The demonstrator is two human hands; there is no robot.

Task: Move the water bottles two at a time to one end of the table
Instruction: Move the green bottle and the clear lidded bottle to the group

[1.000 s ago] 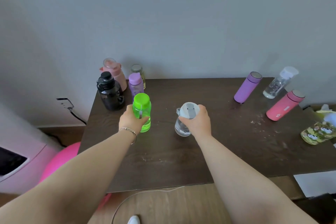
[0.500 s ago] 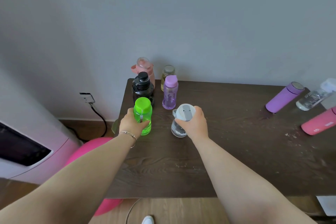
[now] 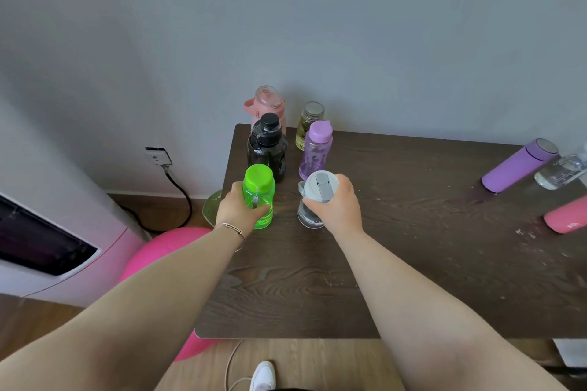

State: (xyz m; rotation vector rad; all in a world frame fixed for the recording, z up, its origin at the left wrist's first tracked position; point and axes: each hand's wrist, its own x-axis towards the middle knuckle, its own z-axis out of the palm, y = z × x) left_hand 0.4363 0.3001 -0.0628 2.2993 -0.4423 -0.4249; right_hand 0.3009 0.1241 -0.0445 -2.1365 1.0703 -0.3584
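Observation:
My left hand (image 3: 237,209) grips a bright green bottle (image 3: 259,190) standing upright near the left end of the dark wooden table (image 3: 397,279). My right hand (image 3: 336,208) wraps a clear bottle with a grey-white lid (image 3: 319,190) beside it. Just behind them stand a black bottle (image 3: 266,146), a pink bottle (image 3: 268,101), a small yellowish jar (image 3: 309,124) and a translucent purple bottle (image 3: 316,149). At the right end are a purple flask (image 3: 517,165), a clear bottle (image 3: 560,170) and a pink flask (image 3: 567,219).
A grey wall runs behind the table. On the floor left of the table are a pink ball (image 3: 158,251), a white appliance (image 3: 47,241), and a cable from a wall socket (image 3: 157,155). A white shoe (image 3: 262,374) shows below the front edge.
Both hands have carried the green and clear bottles leftward toward the group at the left end. The camera view has swung left, so the right-end bottles sit near the frame edge.

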